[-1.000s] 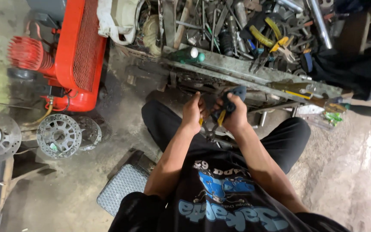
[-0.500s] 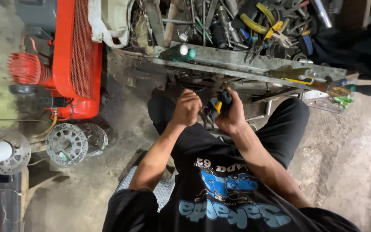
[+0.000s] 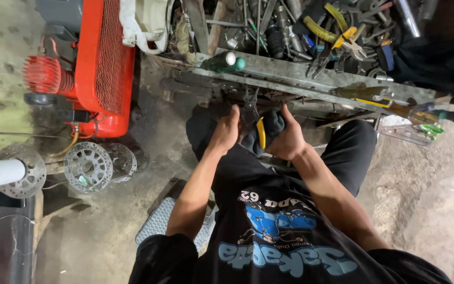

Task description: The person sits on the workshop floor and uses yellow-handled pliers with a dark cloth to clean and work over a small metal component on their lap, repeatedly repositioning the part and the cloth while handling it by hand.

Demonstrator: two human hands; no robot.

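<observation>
Left hand [image 3: 226, 131]: grip closed beside the pliers, contents not discernible.
Right hand [image 3: 288, 139]: grip closed on a dark cloth [image 3: 273, 125] and the yellow-handled pliers [image 3: 258, 129].
Pliers: held between both hands, just below the surface [image 3: 311, 81] edge, above the lap.
Surface: cluttered with hand tools.
Floor: red compressor [image 3: 98, 68], metal discs [image 3: 88, 167].
</observation>
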